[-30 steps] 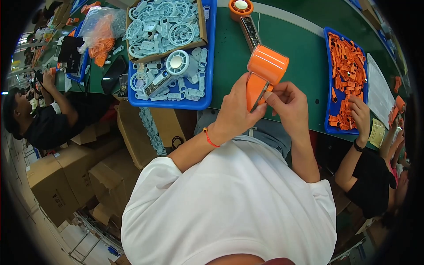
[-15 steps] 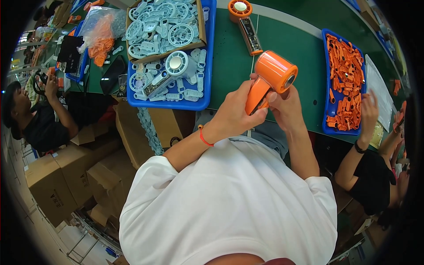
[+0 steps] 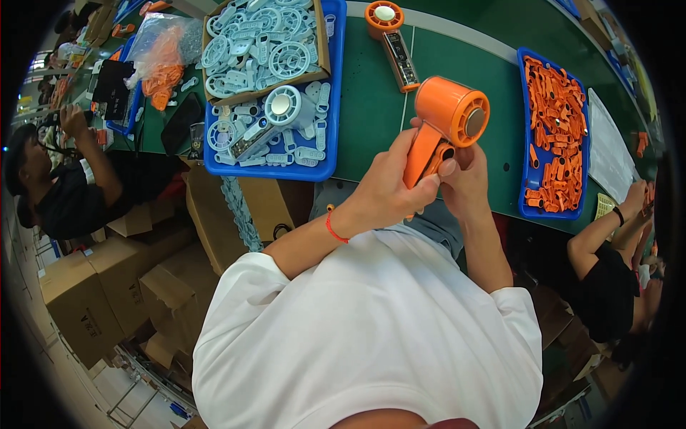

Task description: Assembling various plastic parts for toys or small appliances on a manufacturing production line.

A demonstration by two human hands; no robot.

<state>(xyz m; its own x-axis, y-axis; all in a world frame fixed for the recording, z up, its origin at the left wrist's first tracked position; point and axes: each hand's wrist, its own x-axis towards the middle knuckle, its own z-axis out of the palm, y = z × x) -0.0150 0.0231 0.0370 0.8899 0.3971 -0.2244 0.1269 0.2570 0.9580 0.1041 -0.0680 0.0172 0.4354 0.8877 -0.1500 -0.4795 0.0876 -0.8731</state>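
Observation:
An orange handheld fan (image 3: 446, 107) is held up over the near edge of the green table. My left hand (image 3: 391, 175) is closed around its handle, thumb along the front. My right hand (image 3: 466, 182) grips the same handle from the other side, its fingers partly hidden behind it. A small orange cover piece with a dark oval (image 3: 444, 152) lies at the handle front by my fingertips. Farther off, a second orange fan (image 3: 395, 50) rests on the table with its handle uncovered and its inner parts showing.
At left stands a blue tray (image 3: 329, 161) with a carton of light-blue plastic parts (image 3: 264, 46) and a light-blue fan (image 3: 286, 107). A blue tray (image 3: 525, 204) of orange pieces is on the right. Co-workers sit at both sides; cardboard boxes (image 3: 93, 300) stand at lower left.
The fan has turned so its round end faces me more, and the cover piece with the dark oval now shows. The right co-worker's hand has moved away from the orange pieces.

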